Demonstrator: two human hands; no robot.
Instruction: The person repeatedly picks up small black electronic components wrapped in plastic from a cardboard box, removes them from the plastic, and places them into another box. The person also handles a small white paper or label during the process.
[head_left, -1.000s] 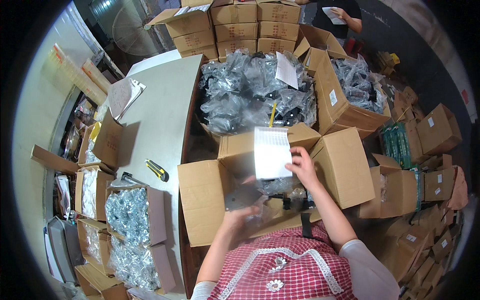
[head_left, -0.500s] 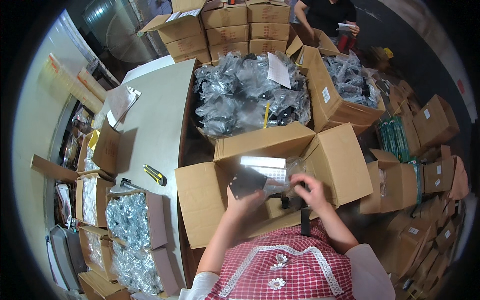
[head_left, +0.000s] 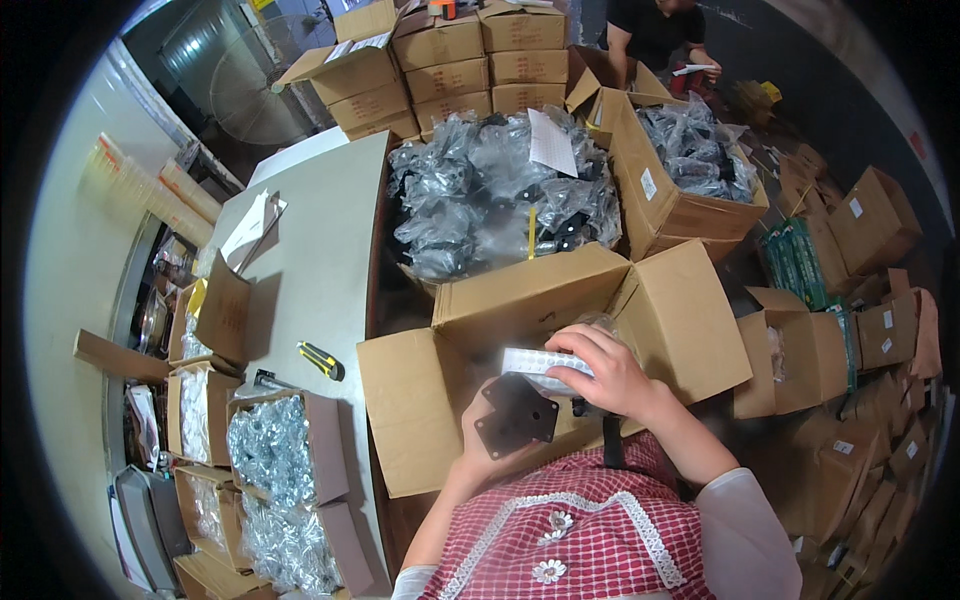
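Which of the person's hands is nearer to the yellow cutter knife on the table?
Left. The left hand is to the right of the knife; the right hand is farther away, beyond the left hand.

Apron [head_left: 600,550]: red-and-white checked fabric. Lace trim [head_left: 650,535]: white, scalloped, running in an angular band across the front and down both sides. Flowers [head_left: 559,521]: two, white, daisy-shaped, arranged one above the other inside the band. Strap [head_left: 612,442]: dark, narrow, at the apron's upper edge. Sleeves [head_left: 748,530]: short, plain, whitish. Forearms [head_left: 690,430] and both hands [head_left: 612,372]: bare.
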